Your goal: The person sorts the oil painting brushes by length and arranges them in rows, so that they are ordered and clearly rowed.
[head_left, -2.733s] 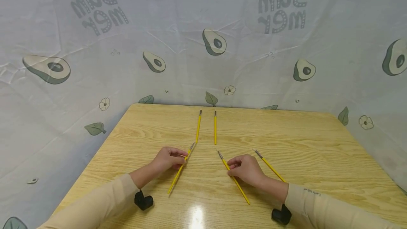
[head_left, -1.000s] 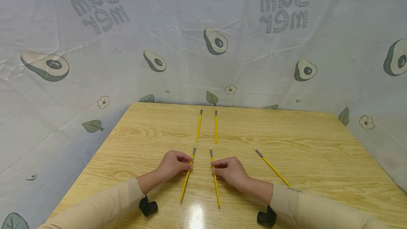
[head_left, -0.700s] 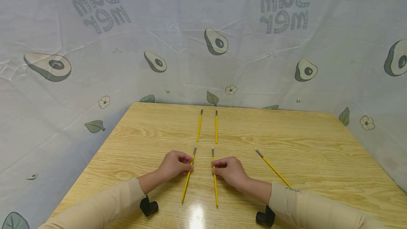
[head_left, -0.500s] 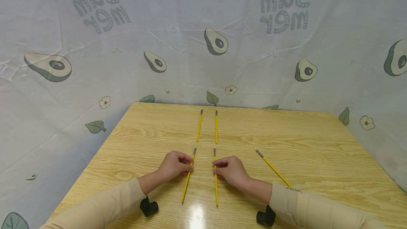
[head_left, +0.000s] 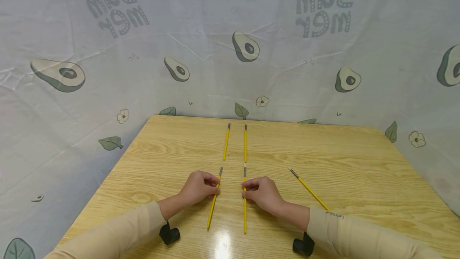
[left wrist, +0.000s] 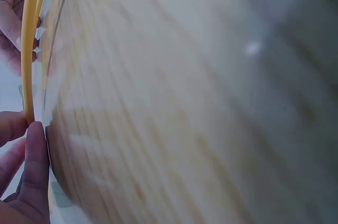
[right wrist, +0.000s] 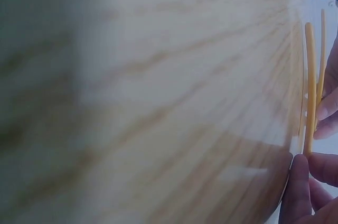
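My left hand (head_left: 198,187) pinches a thin yellow paintbrush (head_left: 212,211) between thumb and fingertips. Its grey ferrule and pale tip point away from me, and the handle leans slightly. A matching paintbrush (head_left: 245,217) is pinched in my right hand (head_left: 264,194), nearly straight up and down in the head view. Both brushes lie close over the table, side by side with a gap between them. Beyond them, two more yellow brushes, a left one (head_left: 227,143) and a right one (head_left: 246,143), lie on the wood. In the left wrist view the held handle (left wrist: 29,55) rises from the fingertips.
Another yellow paintbrush (head_left: 310,192) lies slanted on the right, its end covered by my right sleeve (head_left: 359,231). The wooden table (head_left: 305,143) ends at a pale curtain (head_left: 208,19) printed with avocados. Black wrist cameras hang below both wrists.
Both hands have come closer together with their brushes. The right brush has swung from a slant to nearly straight, its tip now near the far right brush's end. The left brush has straightened somewhat.
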A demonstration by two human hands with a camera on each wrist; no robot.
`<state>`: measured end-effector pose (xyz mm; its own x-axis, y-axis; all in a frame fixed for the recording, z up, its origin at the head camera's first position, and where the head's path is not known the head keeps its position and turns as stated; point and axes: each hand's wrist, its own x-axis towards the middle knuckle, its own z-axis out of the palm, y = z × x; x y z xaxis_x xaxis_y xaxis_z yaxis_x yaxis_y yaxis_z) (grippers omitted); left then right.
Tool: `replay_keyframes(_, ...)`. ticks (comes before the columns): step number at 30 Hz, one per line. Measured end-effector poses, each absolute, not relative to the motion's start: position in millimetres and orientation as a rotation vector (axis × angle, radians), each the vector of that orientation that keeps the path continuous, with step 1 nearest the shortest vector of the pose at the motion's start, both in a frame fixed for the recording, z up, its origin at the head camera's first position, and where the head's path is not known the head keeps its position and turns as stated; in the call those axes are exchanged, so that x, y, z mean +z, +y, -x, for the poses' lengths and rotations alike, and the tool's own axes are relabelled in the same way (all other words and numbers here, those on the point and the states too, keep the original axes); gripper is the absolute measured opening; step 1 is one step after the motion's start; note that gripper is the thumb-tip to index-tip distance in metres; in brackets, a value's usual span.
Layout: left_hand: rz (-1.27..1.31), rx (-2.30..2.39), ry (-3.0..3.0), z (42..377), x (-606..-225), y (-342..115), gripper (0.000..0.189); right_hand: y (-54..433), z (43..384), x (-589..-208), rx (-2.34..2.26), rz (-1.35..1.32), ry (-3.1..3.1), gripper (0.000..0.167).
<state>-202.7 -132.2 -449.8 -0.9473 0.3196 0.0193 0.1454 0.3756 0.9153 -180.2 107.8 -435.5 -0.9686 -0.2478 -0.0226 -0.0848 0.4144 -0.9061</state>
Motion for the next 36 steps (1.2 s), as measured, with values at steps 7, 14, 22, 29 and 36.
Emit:
replay_keyframes(7, -0.430, 1.611, 2.482, 202.9, -449.6, -131.9, 0.015, 111.0, 181.0, -434.5, -1.574, 0.323, 2.507, 0.019)
replay_keyframes(14, -0.413, 1.622, 2.470, 201.9, -448.2, -134.3, 0.017, 113.3, 182.3, -437.5, -1.607, 0.328, 2.446, 0.020)
replay_keyframes(22, -0.410, 1.652, 2.419, 203.3, -450.4, -134.0, 0.018, 113.6, 181.4, -436.4, -1.581, 0.316, 2.497, 0.020)
replay_keyframes(29, -0.399, 1.662, 2.377, 202.8, -448.3, -133.9, 0.019, 112.6, 182.8, -438.5, -1.563, 0.288, 2.534, 0.020)
replay_keyframes(36, -0.382, 1.663, 2.365, 202.1, -447.8, -135.3, 0.021, 111.6, 182.1, -437.6, -1.592, 0.248, 2.503, 0.019)
